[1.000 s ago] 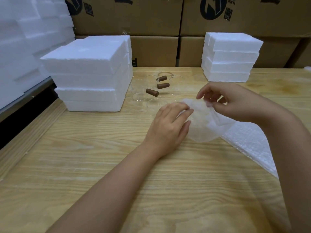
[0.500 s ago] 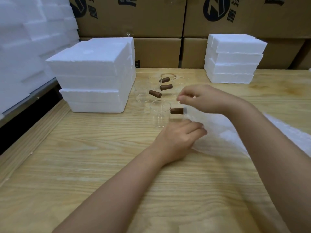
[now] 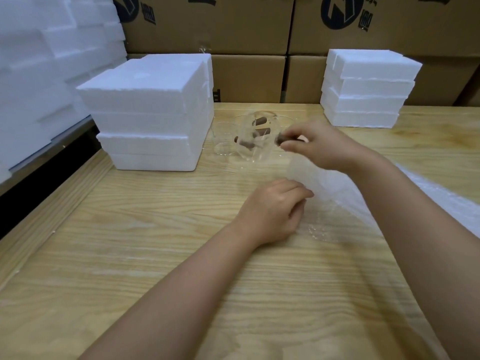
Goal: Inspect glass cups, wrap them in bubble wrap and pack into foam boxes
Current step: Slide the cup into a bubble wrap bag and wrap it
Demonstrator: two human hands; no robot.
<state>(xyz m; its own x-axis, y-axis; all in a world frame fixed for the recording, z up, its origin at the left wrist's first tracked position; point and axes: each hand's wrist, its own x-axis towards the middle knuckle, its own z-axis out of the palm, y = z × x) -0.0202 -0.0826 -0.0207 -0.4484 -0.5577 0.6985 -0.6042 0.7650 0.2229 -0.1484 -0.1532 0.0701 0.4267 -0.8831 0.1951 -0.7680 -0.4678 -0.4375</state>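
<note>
my right hand (image 3: 322, 148) pinches the clear glass cup (image 3: 255, 144) by its brown handle (image 3: 281, 139), just far of my left hand (image 3: 272, 210) gripping white bubble wrap (image 3: 337, 198).

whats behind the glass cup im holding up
Through the clear glass cup pinched by its brown handle in your right hand, more clear cups with brown stubby handles stand on the wooden table. Their count is unclear: the lifted glass blurs and overlaps them.
</note>
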